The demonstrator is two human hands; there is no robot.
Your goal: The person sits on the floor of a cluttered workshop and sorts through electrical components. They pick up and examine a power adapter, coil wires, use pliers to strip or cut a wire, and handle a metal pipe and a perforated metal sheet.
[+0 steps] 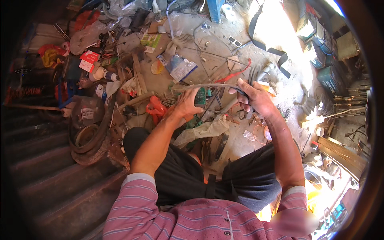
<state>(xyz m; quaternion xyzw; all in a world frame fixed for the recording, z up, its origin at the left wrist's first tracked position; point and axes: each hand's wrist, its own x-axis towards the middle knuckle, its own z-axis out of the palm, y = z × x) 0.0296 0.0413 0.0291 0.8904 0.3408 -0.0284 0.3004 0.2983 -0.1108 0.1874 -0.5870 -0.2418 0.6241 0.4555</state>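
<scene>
My right hand (258, 99) grips a looped bundle of dark grey cord or strap. A length of this cord (217, 85) stretches leftward to the fingertips of my left hand (186, 105). The left hand's thumb is spread away from its fingers; whether the fingertips touch the cord is unclear. Beneath the hands lie a red strip (232, 76), a green plastic piece (200, 96) and a crumpled cream sheet (207, 130). Just left of my left hand is a red plastic bag (155, 108).
Clutter covers the floor: a blue-white plastic packet (181, 68), a grey glove (180, 42), wooden strips (138, 73) and a black strap (255, 30). Rubber belting (105, 132) lies at left beside a corrugated surface (60, 174). Boxes (331, 79) stand at right, above a wooden plank (342, 156).
</scene>
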